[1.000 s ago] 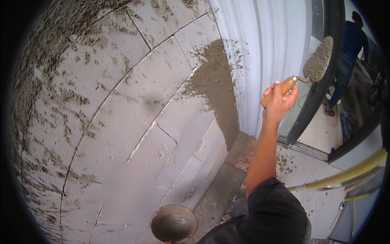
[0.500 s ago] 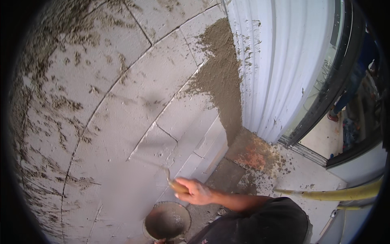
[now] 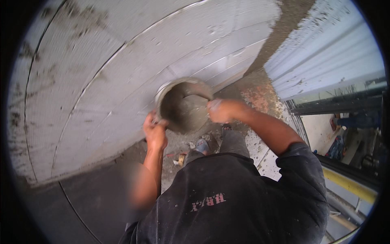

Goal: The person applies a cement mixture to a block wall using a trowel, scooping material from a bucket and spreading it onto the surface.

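This is a building site or a building under renovation; which of the two cannot be told. A wall of pale blocks [image 3: 134, 69] shows bare joints and splashes, with a strip of rough mortar [image 3: 280, 35] near its far end and a mortar-caked bucket [image 3: 160, 95] beside it. The stained, debris-strewn floor [image 3: 260, 95] adjoins white ribbed sheeting [image 3: 325, 67] and a dark-framed doorway [image 3: 341, 107].

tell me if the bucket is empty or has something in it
Not empty: grey, mortar-like material shows inside the bucket, which the left hand steadies. How full it is, I cannot tell: the view is blurred.
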`<action>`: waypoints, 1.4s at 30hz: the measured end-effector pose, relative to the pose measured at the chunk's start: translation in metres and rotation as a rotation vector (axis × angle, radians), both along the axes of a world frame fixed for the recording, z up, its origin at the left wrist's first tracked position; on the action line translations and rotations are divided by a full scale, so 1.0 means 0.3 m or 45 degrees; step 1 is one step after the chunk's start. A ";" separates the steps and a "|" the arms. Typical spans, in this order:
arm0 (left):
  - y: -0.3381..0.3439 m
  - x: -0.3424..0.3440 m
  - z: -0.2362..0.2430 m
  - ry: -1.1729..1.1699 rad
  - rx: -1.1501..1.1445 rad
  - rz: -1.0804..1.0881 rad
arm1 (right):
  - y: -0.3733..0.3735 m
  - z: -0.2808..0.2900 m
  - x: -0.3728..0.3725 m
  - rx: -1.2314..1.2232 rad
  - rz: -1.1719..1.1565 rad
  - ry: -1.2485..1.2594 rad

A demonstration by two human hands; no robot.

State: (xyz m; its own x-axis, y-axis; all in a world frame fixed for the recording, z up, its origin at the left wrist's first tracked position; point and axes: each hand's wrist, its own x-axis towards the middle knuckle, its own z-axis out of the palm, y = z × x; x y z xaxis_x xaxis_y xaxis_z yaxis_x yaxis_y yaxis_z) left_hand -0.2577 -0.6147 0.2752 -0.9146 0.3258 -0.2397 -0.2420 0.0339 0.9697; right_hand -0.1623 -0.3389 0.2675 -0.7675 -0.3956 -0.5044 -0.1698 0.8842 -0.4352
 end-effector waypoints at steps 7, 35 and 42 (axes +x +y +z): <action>-0.068 -0.022 0.055 -0.137 0.158 -0.044 | -0.165 -0.092 0.126 -1.468 -1.090 -1.026; -0.102 0.064 -0.204 -0.786 0.404 0.128 | 0.171 0.417 0.603 -2.483 -1.700 1.110; -0.386 0.110 -0.213 -0.635 0.065 0.325 | 0.731 0.744 0.650 -1.531 -1.727 2.777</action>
State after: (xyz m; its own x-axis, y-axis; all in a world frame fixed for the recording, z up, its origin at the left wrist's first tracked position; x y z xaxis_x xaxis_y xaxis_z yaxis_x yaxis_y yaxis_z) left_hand -0.2246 -0.7305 0.2113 -0.7456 0.1315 -0.6533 -0.6663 -0.1295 0.7344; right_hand 0.0327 -0.1196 0.4906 0.3410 0.8176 0.4641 -0.6069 0.5684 -0.5555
